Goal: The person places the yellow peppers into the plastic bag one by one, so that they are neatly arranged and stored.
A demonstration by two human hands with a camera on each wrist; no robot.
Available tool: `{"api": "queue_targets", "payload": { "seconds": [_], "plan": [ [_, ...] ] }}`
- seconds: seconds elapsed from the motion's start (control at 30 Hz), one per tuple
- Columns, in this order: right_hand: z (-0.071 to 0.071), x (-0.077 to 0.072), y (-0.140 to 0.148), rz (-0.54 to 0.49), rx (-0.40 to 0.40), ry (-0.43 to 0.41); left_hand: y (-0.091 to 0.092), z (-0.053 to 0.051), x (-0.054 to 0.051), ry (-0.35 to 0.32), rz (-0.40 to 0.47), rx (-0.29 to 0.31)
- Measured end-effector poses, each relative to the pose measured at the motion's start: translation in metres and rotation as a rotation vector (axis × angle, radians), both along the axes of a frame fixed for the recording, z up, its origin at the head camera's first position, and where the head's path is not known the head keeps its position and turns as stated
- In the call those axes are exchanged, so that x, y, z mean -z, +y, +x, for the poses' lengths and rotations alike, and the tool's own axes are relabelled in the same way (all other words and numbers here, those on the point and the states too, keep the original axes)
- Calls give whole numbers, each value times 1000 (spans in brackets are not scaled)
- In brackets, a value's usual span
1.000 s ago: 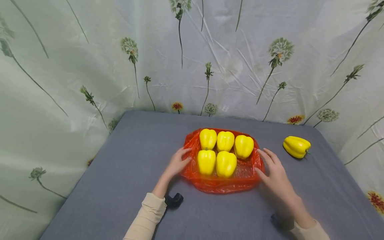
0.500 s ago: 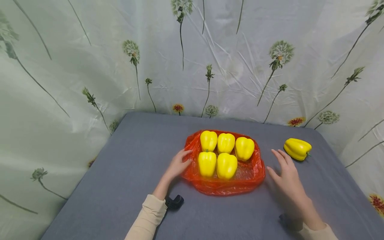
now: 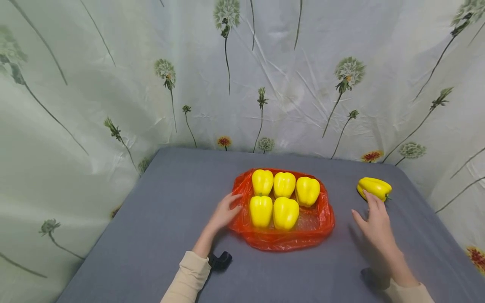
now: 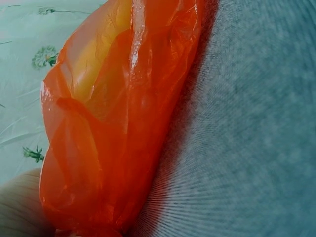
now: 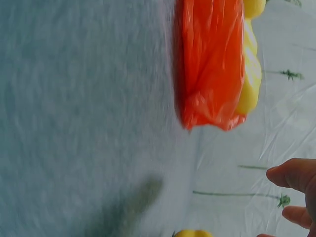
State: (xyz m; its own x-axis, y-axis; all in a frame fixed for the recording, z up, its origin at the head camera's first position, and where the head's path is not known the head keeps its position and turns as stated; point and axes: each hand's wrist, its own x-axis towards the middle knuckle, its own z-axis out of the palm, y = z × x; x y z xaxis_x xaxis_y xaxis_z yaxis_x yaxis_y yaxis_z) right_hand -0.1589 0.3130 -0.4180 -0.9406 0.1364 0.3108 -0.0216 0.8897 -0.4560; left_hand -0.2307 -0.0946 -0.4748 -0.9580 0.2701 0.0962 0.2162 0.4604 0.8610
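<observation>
Several yellow bell peppers (image 3: 286,213) stand in two rows inside a red plastic bag (image 3: 278,244), whose mouth is spread open. At the bag's left side my left hand (image 3: 221,215) rests with fingers and thumb apart, touching the plastic; in the left wrist view, the red plastic hides most of that hand. My right hand (image 3: 379,229) is to the right of the bag, its fingers spread and holding nothing. Just beyond its fingertips, a single yellow bell pepper (image 3: 373,188) lies on its side, stem toward the right; in the head view the fingertips overlap it, and contact cannot be told.
A grey cloth-covered table (image 3: 170,185) lies beneath everything. Behind it and along the sides hangs a pale curtain (image 3: 288,105) with printed dandelions. A dark wrist camera (image 3: 220,261) sits by the left wrist.
My right hand has left the bag's right edge and moved right, up to the lone bell pepper. My left hand stays at the bag's left side. The head view has tilted slightly upward.
</observation>
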Motion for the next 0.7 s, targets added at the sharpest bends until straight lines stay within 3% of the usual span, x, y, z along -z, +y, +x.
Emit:
{"api": "queue_targets", "payload": {
  "seconds": [0.13,0.4,0.7],
  "plan": [
    [-1,0,10,-33,36,-49,0,1,0,9,-2,6],
    [-7,2,23,-93,69,-61,0,1,-2,1,17,-1],
    [-12,6,31,-159,158,-24,1,1,-3,-20,-3,-5]
  ]
}}
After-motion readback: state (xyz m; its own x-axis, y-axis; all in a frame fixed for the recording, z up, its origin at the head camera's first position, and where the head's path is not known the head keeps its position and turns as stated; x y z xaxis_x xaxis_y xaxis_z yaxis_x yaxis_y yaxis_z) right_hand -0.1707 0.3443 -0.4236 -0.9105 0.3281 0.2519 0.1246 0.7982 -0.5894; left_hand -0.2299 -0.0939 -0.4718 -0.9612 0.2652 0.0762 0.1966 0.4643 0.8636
